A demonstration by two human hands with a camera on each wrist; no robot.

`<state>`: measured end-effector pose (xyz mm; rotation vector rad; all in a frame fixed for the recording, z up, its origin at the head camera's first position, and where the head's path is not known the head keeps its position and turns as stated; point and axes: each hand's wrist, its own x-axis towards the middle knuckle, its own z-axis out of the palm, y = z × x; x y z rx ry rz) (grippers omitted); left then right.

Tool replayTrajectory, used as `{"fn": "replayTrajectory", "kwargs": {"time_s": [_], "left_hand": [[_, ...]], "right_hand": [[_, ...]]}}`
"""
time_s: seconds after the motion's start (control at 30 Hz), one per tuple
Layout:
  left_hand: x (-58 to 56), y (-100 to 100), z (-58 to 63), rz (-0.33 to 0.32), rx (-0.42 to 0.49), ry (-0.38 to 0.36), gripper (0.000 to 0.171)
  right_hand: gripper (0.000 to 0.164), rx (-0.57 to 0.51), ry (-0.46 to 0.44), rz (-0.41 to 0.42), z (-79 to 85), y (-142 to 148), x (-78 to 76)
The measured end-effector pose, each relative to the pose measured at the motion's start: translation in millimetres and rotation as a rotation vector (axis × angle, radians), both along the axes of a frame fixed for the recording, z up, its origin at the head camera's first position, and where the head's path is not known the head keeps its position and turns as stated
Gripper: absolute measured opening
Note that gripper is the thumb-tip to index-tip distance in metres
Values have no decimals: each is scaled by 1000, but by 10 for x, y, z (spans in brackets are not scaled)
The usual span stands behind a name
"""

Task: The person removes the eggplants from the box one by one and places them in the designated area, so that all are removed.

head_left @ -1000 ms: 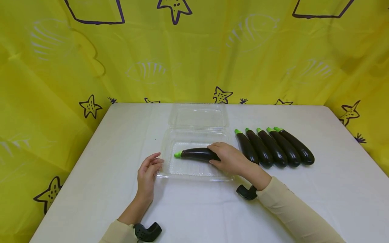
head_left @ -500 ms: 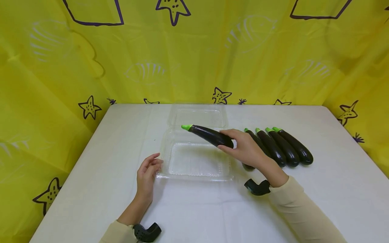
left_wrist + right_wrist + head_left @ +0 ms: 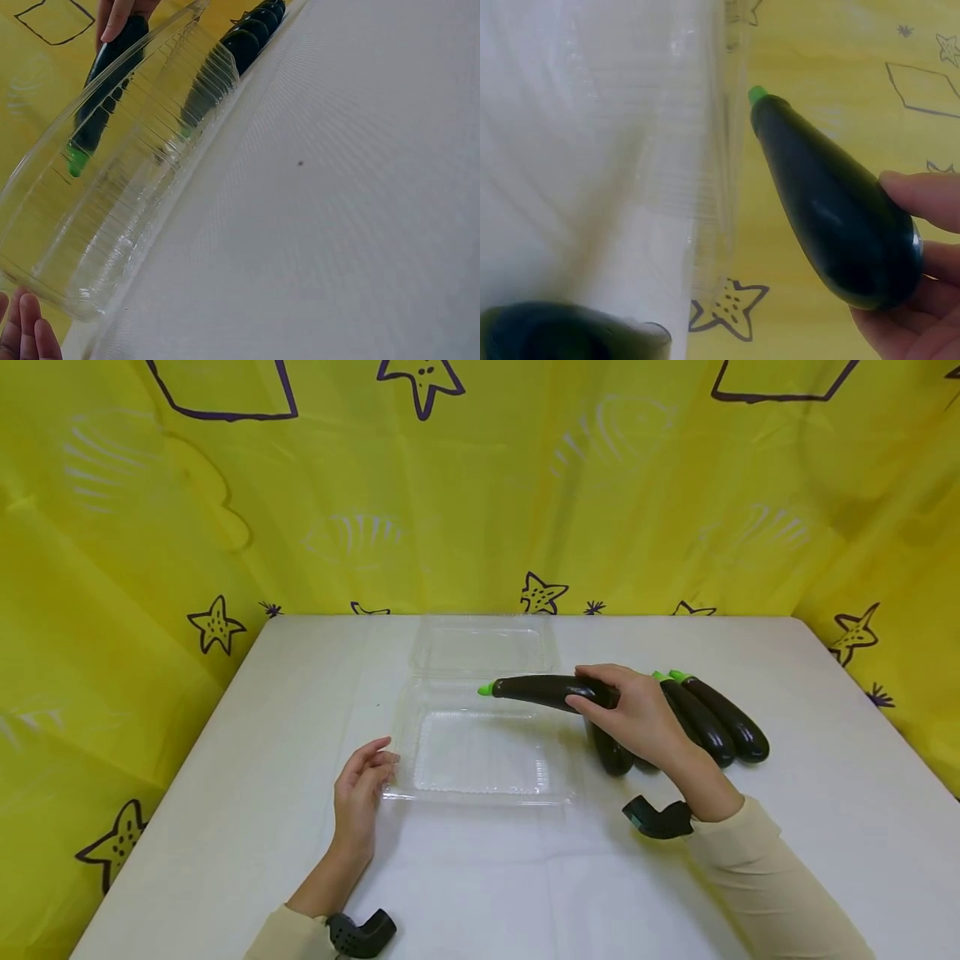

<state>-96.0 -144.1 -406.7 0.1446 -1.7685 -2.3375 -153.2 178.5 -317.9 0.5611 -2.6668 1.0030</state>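
Note:
My right hand (image 3: pixel 637 714) grips a dark eggplant (image 3: pixel 540 689) by its thick end, with the green stem pointing left. It is raised above the right part of a clear plastic clamshell box (image 3: pixel 480 795), as the right wrist view also shows. The box stands with its lid (image 3: pixel 483 647) folded back, and no eggplant lies in its base. My left hand (image 3: pixel 360 793) is at the left front corner of the box, fingers loosely bent and fingertips right at the rim. In the left wrist view, the left fingertips (image 3: pixel 30 326) show beside the clear wall.
Several more eggplants (image 3: pixel 723 718) lie in a row to the right of the box, partly covered by my right hand. A white cloth (image 3: pixel 480 885) covers the table. Behind it hangs a yellow curtain (image 3: pixel 480 485) with drawn stars.
The eggplant has been lifted out of the box and carried right and up by the right hand. The left hand has stayed at the box corner.

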Motion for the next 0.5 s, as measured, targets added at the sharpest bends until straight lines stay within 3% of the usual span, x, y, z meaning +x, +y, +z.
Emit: {"fn": "replayTrajectory", "kwargs": {"time_s": [0.27, 0.5], "left_hand": [[-5, 4, 9, -4, -4, -6, 34], [4, 3, 16, 3, -7, -5, 34]], "right_hand": [[36, -54, 125, -90, 118, 188, 35], [32, -117, 161, -163, 170, 421, 88]]}}
